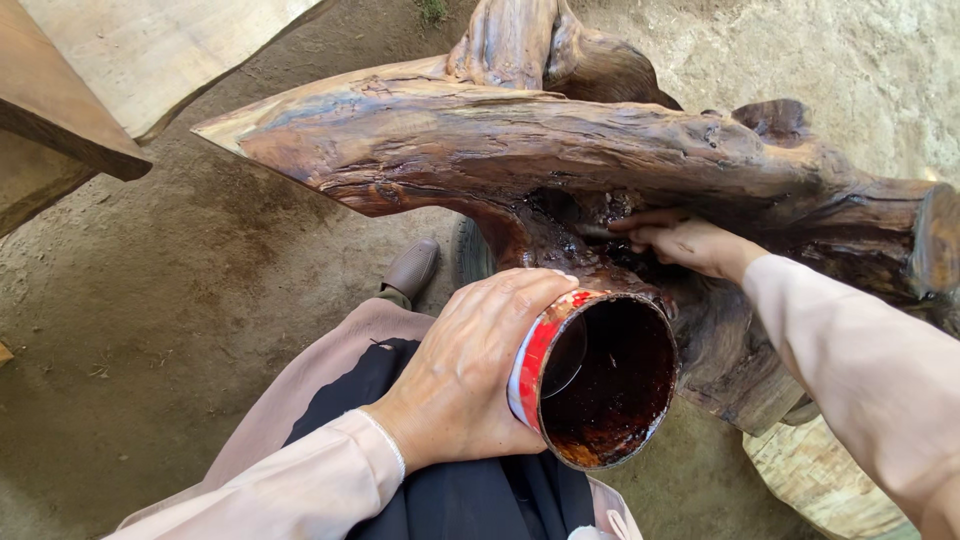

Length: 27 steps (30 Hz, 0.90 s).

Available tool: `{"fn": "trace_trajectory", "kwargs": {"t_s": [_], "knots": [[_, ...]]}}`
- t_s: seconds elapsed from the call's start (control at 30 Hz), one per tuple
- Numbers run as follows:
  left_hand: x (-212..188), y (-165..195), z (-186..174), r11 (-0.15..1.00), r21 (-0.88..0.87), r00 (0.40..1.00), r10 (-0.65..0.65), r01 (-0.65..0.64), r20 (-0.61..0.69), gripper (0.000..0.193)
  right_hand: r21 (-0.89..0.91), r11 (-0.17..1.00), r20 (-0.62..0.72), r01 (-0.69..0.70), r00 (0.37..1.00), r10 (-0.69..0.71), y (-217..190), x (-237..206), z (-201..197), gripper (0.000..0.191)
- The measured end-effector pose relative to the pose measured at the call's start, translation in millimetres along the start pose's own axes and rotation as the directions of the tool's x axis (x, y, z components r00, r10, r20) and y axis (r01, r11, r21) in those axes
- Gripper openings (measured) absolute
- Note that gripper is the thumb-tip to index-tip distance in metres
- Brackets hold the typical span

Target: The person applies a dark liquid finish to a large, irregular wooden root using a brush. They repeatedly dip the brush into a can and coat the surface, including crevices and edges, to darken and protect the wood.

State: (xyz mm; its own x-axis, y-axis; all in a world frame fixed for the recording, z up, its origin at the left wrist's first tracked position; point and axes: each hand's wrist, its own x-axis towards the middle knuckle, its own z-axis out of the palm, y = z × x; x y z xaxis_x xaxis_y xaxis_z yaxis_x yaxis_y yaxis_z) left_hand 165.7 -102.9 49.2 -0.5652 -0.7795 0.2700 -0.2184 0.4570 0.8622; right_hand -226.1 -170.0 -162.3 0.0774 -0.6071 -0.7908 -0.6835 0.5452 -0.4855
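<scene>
Down low, the gnarled driftwood trunk [560,150] lay with its long axis running crosswise, its pointed pale end aimed left and its thick cut end reaching past the right edge of view. A second limb rose from the trunk's top, away from the person. The wood looked glossy and dark red-brown, wettest in the hollow on the trunk's underside.

The right hand [680,240] was pressed into that hollow, fingers curled and touching the wet wood; whether it pinched a brush or cloth there I could not tell. The left hand [470,370] was clamped around a red and white tin can [590,380], held just below the trunk over the person's lap. The can was tipped on its side, its open mouth facing right and toward the viewer. Inside it sat a dark brown liquid, with the walls coated and crusted in the same colour.

Under the trunk lay bare packed earth [170,300]. A grey shoe [412,268] rested on it just left of the trunk's base. Pale boards [130,50] leaned far left of the trunk, and a light-coloured log end [820,480] sat beneath its right portion.
</scene>
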Motion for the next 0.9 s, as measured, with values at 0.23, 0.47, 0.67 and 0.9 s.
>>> {"fn": "trace_trajectory", "kwargs": {"t_s": [0.23, 0.47, 0.67, 0.9], "knots": [[3, 2, -4, 1.0, -0.004, 1.0, 0.007, -0.007, 0.013, 0.099, -0.269, 0.962, -0.206, -0.049, 0.979, -0.007, 11, -18, -16, 0.029], [7, 5, 3, 0.999, -0.026, 0.999, 0.032, -0.032, 0.033, 0.098, 0.374, 0.916, 0.007, -0.144, 0.988, 0.152, 28, -49, -33, 0.032], [6, 12, 9, 0.998, -0.028, 0.995, 0.051, -0.049, 0.081, 0.101, 0.257, 0.945, -0.005, -0.205, 0.977, 0.213, 32, -47, -33, 0.032], [0, 14, 16, 0.998, -0.03, 0.996, 0.056, -0.055, 0.066, 0.102, -0.629, 0.776, -0.179, 0.038, 0.965, -0.192, 26, -36, -9, 0.029]]}}
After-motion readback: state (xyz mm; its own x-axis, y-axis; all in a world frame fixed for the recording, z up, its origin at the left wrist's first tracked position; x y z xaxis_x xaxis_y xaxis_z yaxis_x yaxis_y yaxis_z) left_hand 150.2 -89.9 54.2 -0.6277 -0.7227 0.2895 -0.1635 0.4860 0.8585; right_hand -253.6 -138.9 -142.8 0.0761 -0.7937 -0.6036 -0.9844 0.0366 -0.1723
